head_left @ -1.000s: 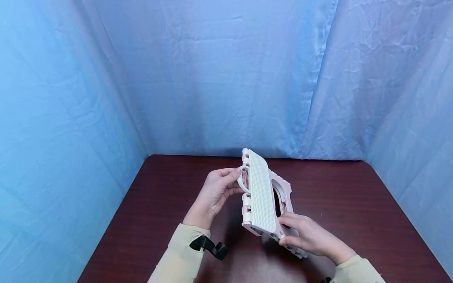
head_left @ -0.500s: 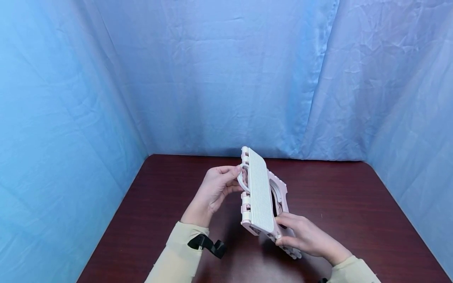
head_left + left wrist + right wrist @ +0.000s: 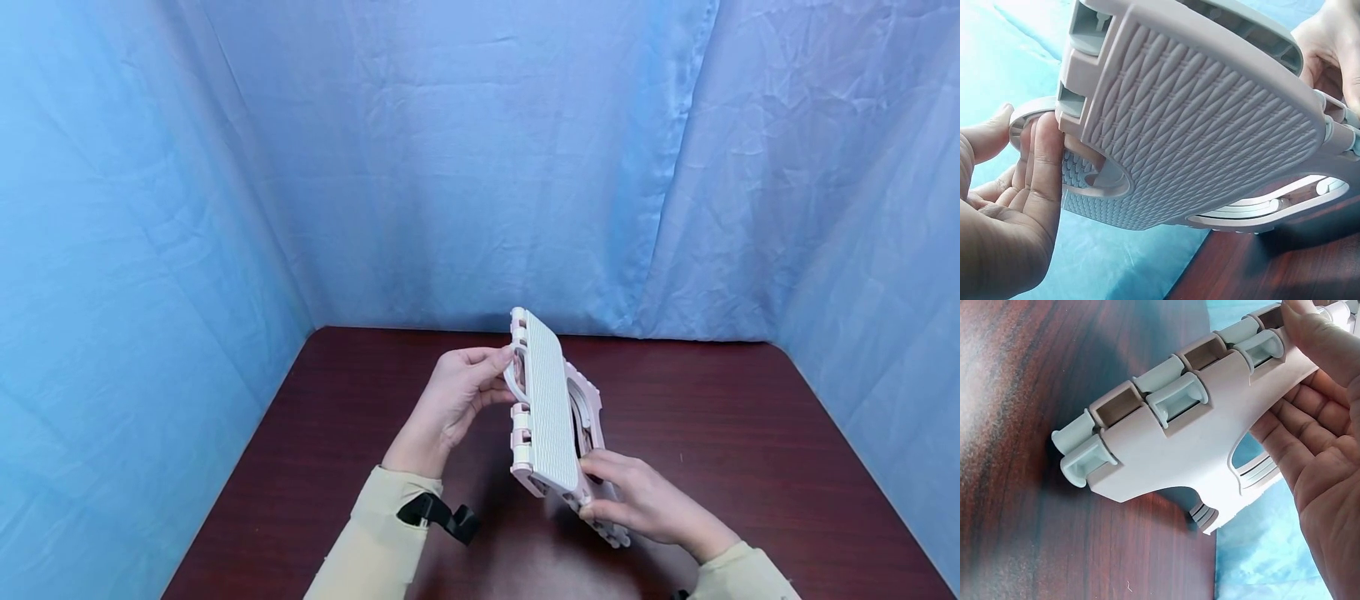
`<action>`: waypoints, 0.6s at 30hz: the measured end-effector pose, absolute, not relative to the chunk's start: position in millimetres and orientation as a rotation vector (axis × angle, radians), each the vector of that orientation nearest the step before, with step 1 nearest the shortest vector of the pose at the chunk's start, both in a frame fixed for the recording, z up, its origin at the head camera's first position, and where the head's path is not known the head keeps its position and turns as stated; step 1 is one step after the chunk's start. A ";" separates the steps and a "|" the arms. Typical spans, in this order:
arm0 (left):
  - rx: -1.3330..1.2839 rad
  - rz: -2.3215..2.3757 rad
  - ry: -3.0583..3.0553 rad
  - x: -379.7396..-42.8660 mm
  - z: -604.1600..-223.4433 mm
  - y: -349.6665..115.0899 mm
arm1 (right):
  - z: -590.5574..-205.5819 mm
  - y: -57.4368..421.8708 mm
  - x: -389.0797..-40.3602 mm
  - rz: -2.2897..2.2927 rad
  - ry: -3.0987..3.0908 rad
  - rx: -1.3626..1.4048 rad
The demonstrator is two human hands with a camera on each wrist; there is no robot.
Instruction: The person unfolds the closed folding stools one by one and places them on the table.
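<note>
A pink and white plastic folding stool (image 3: 550,400) is held tilted over the table, partly folded. Its ribbed white panel faces up in the head view, while a woven-pattern panel (image 3: 1210,119) shows from the left wrist. My left hand (image 3: 461,400) grips the curved white carry handle (image 3: 1032,107) at the hinged left edge, fingers through the loop. On the other side, my right hand (image 3: 645,500) holds the pink leg panel (image 3: 1191,444) near its hinges, thumb on the near edge and fingers at the oval cutout. Part of the leg panel is hidden behind the top.
The dark red wooden table (image 3: 352,433) lies under both hands. Blue curtains (image 3: 450,167) stand close along its back, left and right edges. A black strap mount (image 3: 442,514) sticks out from the left wrist.
The leg panel has swung left, closer to the ribbed panel, with my right hand moving left along with it. The stool has risen slightly; my left hand keeps its grip.
</note>
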State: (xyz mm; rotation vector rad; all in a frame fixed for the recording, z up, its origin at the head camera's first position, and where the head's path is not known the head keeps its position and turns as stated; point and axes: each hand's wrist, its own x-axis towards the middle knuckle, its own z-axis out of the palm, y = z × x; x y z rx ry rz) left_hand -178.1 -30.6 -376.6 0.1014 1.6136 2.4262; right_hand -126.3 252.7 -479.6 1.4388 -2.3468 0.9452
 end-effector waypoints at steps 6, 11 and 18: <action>0.112 2.413 1.643 -178.1 -372.0 -31.4 | -480.4 249.6 -126.0 0.970 -2.358 1.433; 0.110 2.388 1.672 -177.6 -368.6 -32.1 | -480.2 247.3 -126.0 0.995 -2.320 1.453; 0.102 2.379 1.686 -175.9 -363.3 -33.1 | -479.6 242.8 -125.0 1.021 -2.306 1.460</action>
